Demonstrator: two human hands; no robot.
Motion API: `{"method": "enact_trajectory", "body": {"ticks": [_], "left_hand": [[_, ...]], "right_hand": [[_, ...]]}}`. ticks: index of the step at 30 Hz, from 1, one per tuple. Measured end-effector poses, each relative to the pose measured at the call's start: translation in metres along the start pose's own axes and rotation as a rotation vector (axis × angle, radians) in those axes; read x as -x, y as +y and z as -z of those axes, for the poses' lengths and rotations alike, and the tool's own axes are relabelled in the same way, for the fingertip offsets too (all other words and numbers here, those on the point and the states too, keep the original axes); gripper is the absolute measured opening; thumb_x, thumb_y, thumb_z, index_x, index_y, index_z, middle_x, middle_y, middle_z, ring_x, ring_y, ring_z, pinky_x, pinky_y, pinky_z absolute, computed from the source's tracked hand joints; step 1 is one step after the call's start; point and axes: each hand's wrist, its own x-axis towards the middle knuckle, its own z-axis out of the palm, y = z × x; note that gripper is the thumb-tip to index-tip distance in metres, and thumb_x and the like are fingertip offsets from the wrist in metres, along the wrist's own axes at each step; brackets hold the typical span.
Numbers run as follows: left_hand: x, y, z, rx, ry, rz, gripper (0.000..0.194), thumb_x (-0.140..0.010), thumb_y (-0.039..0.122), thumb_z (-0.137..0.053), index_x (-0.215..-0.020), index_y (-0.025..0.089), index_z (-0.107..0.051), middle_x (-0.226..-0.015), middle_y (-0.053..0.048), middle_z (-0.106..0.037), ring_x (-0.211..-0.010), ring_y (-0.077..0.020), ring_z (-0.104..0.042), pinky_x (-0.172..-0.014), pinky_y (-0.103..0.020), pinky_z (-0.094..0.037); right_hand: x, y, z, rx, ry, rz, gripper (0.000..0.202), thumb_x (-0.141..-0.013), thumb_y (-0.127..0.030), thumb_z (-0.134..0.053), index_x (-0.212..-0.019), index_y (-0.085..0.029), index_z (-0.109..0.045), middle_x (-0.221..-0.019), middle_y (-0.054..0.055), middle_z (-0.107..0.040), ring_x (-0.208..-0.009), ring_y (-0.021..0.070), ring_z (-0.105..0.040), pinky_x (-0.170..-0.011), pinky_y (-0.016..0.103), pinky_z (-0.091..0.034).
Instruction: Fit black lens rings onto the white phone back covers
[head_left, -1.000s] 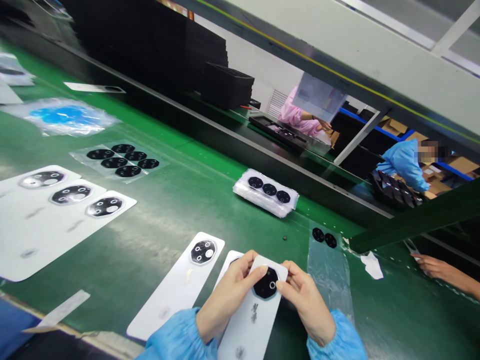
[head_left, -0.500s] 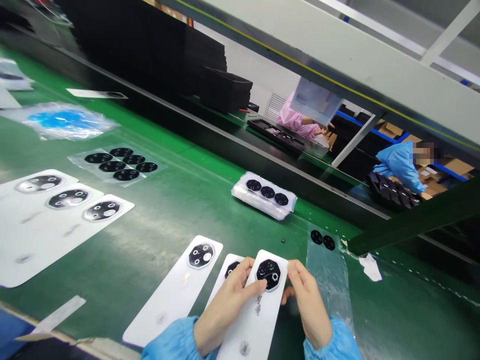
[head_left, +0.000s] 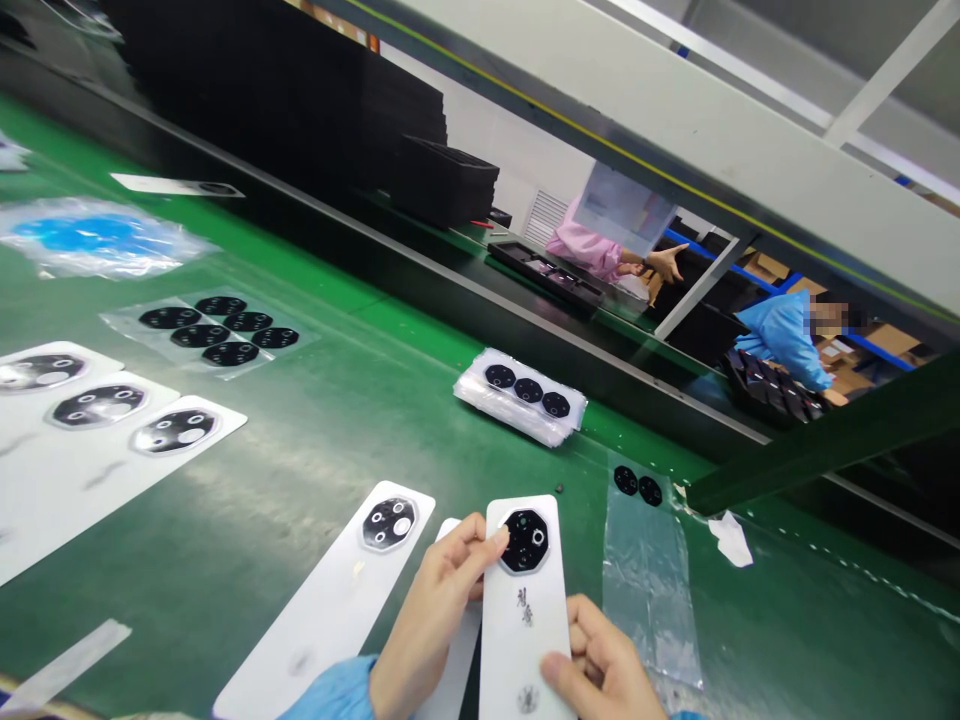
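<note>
A white panel [head_left: 551,612] with a black octagonal lens piece [head_left: 524,541] near its top and dark characters below stands nearly upright between my hands. My left hand [head_left: 442,600] pinches its upper left edge, thumb at the lens piece's rim. Lower down, my right hand [head_left: 600,660] grips the right edge, thumb on the face. Another white panel [head_left: 459,650] is partly hidden behind my left hand. To the left lies a white panel [head_left: 337,600] with a similar lens piece [head_left: 388,524].
More white panels [head_left: 67,480] overlap at left. Behind are a film sheet with black discs [head_left: 202,335], a blue item in plastic [head_left: 97,238], and a stack of films [head_left: 517,410]. A clear strip [head_left: 645,570] lies right, near a green post [head_left: 825,430]. Two people work beyond.
The held panel has turned more upright. My right hand has moved from its upper right corner down to the lower right edge; my left thumb has shifted off the lens piece's middle to its rim.
</note>
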Motion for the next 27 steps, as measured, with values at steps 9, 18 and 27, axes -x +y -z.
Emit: {"method": "enact_trajectory", "body": {"ticks": [9,18,27], "left_hand": [[-0.004,0.014,0.025,-0.722,0.012,-0.282,0.028,-0.086,0.046,-0.047,-0.101,0.024,-0.057,-0.102,-0.006,-0.064,-0.094,-0.0242,-0.059,-0.081,-0.034,-0.047],[-0.013,0.011,0.057,-1.488,-0.033,-0.484,0.053,-0.063,0.013,-0.064,-0.115,0.022,-0.057,-0.119,-0.009,-0.058,-0.111,-0.0315,-0.047,-0.093,-0.043,-0.034],[-0.020,0.030,0.046,-1.653,-0.097,-0.305,0.048,-0.050,0.012,-0.069,-0.097,0.016,-0.058,-0.102,-0.009,-0.058,-0.096,-0.0298,-0.048,-0.087,-0.042,-0.033]], "right_hand": [[-0.002,-0.051,0.029,0.022,0.359,0.097,0.045,-0.073,-0.048,-0.070,-0.102,-0.023,-0.045,-0.080,0.002,-0.071,-0.062,0.0191,-0.066,-0.053,0.027,-0.047],[-0.012,-0.036,0.041,0.034,0.440,0.146,0.049,-0.071,-0.052,-0.070,-0.101,-0.024,-0.044,-0.082,0.004,-0.072,-0.060,0.0205,-0.065,-0.053,0.029,-0.048],[-0.018,-0.043,0.058,0.070,0.477,0.176,0.047,-0.070,-0.049,-0.072,-0.101,-0.022,-0.049,-0.085,0.005,-0.072,-0.065,0.0224,-0.066,-0.051,0.029,-0.048]]}}
